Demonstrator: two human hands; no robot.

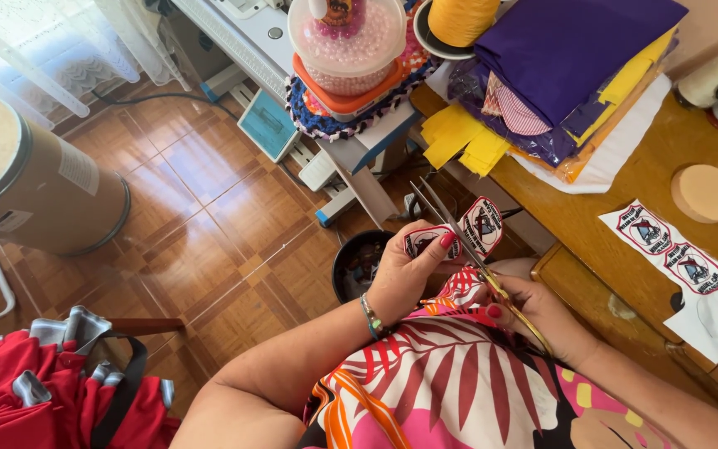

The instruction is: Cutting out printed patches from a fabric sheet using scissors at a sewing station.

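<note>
I pinch a strip of shield-shaped patches in my left hand, thumb on top, holding it up over my lap just in front of the wooden table. My right hand is closed around the gold handles of the scissors, and the blades stand open across the gap between the two patches. The risk I see is the blade line: it runs close to the red border of the right-hand patch, so a slight tilt of my wrist could nick that edge. My left thumb tip lies near the blades too, and a fast snip could catch the nail. The strip is floppy and only gripped at one end; if it sags or twists as the blades bite, the cut may wander. The piece cut free could drop toward the dark bin below my hands
</note>
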